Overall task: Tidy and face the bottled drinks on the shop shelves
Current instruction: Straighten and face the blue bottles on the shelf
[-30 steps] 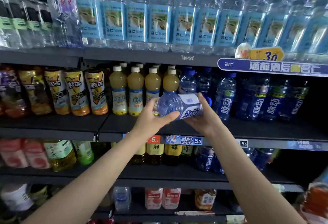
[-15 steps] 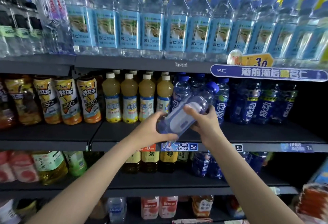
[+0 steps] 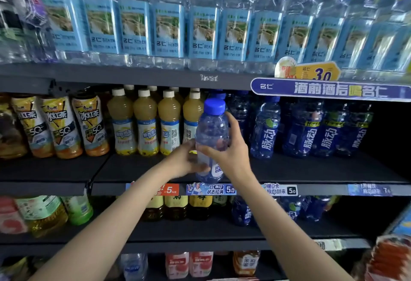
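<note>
Head view: both hands, left hand (image 3: 185,160) and right hand (image 3: 231,154), are gripping an upright blue bottle (image 3: 212,133) near the shelf (image 3: 311,169) front edge, bare shelf lying rightward.

Front row, middle shelf: yellow juice bottles (image 3: 145,122) four; iced tea bottles (image 3: 60,125) three; hands (image 3: 231,156) two.

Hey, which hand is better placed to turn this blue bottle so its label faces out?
Probably the right hand. It wraps the middle of the blue bottle, which stands upright at the shelf front, so it could twist it. The left hand only grips low at the base, better for steadying.
</note>
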`<state>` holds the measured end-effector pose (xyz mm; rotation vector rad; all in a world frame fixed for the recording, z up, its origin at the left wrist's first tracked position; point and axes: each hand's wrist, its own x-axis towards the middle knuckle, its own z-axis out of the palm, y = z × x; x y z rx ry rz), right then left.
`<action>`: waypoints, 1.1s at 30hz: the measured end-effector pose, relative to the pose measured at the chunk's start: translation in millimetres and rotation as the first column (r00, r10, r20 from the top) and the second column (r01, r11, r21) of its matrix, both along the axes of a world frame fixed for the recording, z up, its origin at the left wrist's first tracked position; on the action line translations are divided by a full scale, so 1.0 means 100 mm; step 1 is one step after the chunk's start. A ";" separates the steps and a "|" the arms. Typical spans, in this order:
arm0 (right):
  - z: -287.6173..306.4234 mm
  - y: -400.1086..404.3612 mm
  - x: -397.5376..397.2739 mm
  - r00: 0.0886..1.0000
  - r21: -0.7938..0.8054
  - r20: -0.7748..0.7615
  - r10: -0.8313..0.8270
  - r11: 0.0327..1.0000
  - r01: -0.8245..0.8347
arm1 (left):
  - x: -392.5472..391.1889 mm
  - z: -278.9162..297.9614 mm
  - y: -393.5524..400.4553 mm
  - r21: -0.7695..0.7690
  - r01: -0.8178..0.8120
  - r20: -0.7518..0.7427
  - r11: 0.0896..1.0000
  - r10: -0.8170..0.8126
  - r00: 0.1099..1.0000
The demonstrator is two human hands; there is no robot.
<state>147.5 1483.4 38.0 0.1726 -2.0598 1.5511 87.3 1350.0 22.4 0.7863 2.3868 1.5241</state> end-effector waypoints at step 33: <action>-0.35 1.50 -0.84 0.740 0.181 0.307 -0.598 0.800 0.572 | -0.60 -0.16 0.19 -0.131 -0.337 -0.187 0.932 0.310 0.932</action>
